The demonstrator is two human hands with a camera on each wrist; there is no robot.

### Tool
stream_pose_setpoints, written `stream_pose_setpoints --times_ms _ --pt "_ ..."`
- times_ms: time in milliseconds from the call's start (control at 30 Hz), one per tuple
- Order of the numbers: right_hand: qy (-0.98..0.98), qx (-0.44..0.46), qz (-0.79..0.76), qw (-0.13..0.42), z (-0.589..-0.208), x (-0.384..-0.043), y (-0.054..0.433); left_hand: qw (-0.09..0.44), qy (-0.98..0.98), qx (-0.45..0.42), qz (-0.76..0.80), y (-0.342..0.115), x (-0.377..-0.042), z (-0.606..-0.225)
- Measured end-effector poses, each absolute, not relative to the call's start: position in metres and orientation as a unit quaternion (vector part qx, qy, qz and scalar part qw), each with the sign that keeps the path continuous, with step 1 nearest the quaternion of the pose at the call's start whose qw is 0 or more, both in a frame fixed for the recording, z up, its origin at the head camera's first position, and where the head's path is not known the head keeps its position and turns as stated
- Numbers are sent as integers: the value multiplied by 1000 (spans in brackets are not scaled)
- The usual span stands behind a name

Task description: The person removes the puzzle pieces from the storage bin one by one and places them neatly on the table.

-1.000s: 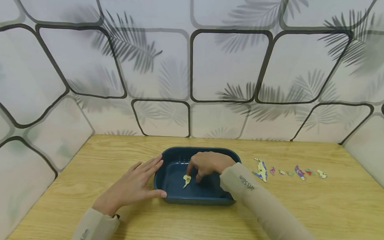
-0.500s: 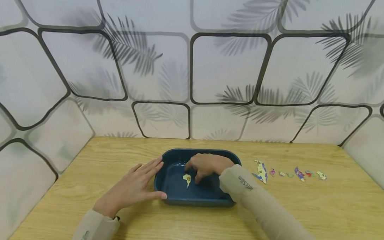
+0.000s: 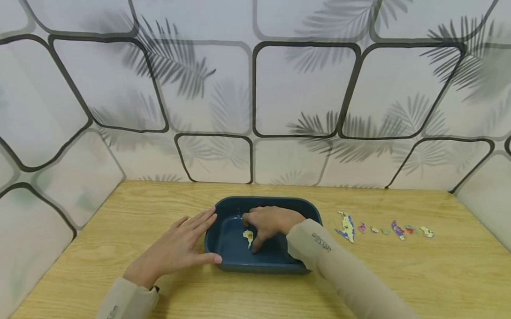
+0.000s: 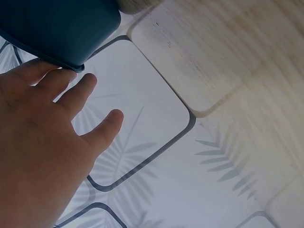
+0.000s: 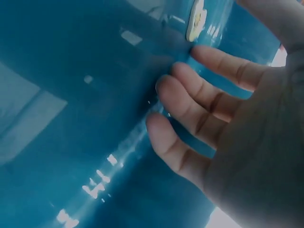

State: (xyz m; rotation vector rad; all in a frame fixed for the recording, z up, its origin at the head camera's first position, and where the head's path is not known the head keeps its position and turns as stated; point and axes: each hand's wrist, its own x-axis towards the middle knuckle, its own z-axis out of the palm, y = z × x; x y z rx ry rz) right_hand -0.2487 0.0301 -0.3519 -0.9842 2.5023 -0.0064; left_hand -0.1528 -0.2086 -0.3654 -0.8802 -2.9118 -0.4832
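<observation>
A dark blue rectangular basin [image 3: 264,268] stands on the wooden table. On its floor, left of centre, lies a small pale yellow cutout [image 3: 248,235] with a thin tail, like a flat sticker. My left hand [image 3: 174,253] rests against the basin's left side, fingers at the rim and thumb near the front left corner. Inside the basin is my right hand [image 3: 271,223], its thumb and fingers spread apart beside the cutout. In the right wrist view, the cutout [image 5: 197,21] sits just past the index fingertip, and the loosely bent fingers [image 5: 178,97] hold nothing.
Right of the basin, several flat coloured cutouts lie in a row, among them a large yellow-and-blue one [image 3: 347,227], a purple-red one [image 3: 398,229] and a pale one [image 3: 427,232]. A leaf-patterned wall [image 3: 300,90] rises behind the table [image 3: 250,300].
My right hand has turned and its fingers have spread wider, the thumb moving down and left. The cutout's tail has swung slightly to the right. My left hand stays at the rim.
</observation>
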Motion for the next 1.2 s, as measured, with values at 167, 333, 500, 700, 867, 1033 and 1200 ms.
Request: stream_pose_setpoints --times_ms 167,333,500,700,867,1033,1200 --pt "909 -355 -1 217 -357 -249 29 24 -947 -282 -154 -209 -153 -365" --pt "909 -363 3 206 -359 -249 27 23 -947 -282 -156 -209 -153 -365" --pt "905 -373 -4 204 -359 -249 26 20 -946 -282 -160 -210 -153 -365" --pt "900 -382 -11 209 -360 -247 26 11 -946 -280 -161 -209 -153 -365" --pt "898 -382 -22 217 -354 -246 29 11 -946 -281 -159 -209 -154 -366" --pt "892 -397 -42 212 -342 -248 39 14 -946 -282 -158 -209 -154 -366" --pt "887 -410 -71 198 -334 -251 50 16 -946 -281 -159 -210 -154 -365"
